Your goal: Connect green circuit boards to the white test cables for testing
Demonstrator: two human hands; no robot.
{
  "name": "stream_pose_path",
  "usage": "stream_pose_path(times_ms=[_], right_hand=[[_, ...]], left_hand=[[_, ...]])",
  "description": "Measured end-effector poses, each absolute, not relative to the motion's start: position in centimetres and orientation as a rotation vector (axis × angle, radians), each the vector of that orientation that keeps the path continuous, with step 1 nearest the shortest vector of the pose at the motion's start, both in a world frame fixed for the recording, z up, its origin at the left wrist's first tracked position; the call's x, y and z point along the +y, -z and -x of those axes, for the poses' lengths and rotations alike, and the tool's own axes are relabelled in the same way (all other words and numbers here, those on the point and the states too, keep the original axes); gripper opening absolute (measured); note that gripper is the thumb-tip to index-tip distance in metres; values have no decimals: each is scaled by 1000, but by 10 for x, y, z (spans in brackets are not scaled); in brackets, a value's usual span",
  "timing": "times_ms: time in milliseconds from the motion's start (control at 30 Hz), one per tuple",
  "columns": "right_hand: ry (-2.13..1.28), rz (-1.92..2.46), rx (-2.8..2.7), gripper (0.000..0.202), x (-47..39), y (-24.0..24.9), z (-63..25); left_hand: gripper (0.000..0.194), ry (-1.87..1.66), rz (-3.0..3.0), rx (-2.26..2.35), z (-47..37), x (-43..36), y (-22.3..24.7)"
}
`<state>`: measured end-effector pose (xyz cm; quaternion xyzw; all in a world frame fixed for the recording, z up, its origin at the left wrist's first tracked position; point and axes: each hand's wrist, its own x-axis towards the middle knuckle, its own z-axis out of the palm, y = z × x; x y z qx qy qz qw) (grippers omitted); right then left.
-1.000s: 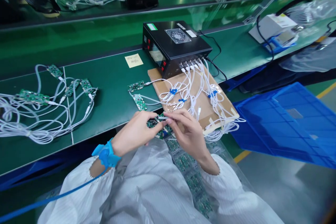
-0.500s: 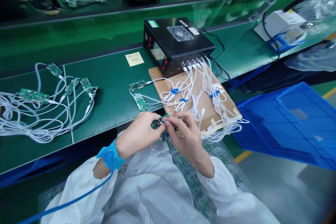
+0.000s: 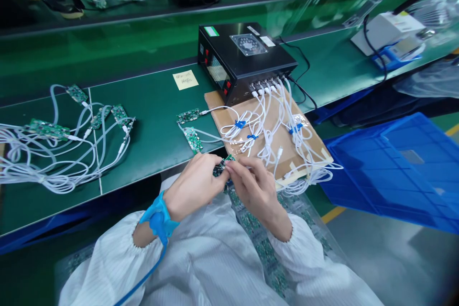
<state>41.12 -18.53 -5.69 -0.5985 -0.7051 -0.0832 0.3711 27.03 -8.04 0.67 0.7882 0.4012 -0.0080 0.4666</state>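
Observation:
Above my lap, close to the bench edge, my left hand (image 3: 199,181) grips a small green circuit board (image 3: 219,169) between thumb and fingers. My right hand (image 3: 256,189) is pinched at the board's right side, its fingertips meeting my left thumb. The fingers cover most of the board, and whether a plug sits between them is hidden. Just beyond my left hand lies a circuit board (image 3: 193,140) on the bench. Behind it, another circuit board (image 3: 188,115) has a white cable plugged into its right end. A blue wrist strap (image 3: 158,217) circles my left wrist.
A black box with a fan (image 3: 247,64) feeds several white cables (image 3: 267,119) over a cardboard sheet (image 3: 287,146). More cabled boards (image 3: 48,129) lie at left. A yellow note (image 3: 185,80) is on the bench. A blue bin (image 3: 398,167) stands right; bagged boards (image 3: 265,248) lie below.
Both hands stay together on the board, shifting slightly. The left wrist and its strap have moved a little to the right and down. The whole view has drifted slightly.

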Motion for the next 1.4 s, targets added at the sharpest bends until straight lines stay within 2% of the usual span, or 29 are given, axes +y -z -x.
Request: stream_pose_path(times_ms=[300, 467, 567, 667, 767, 1167, 1400], right_hand=[[214, 1525, -1918, 26, -186, 51, -415], [149, 1610, -1916, 37, -194, 50, -415], [124, 1689, -1675, 45, -210, 56, -412], [133, 1812, -1515, 32, -230, 62, -413], [76, 1976, -1615, 17, -243, 67, -416], [143, 1972, -1728, 22, -238, 85, -412], [177, 2013, -1766, 30, -228, 80, -409]], left_hand=[[20, 47, -1999, 968, -274, -83, -9], [22, 50, -1902, 897, -277, -79, -2], [29, 72, -1835, 850, -276, -76, 3], [39, 84, -1828, 893, -274, -72, 6], [43, 99, -1814, 916, -271, -69, 7], [46, 67, -1696, 884, -265, -64, 19], [52, 161, -1514, 925, -229, -55, 23]])
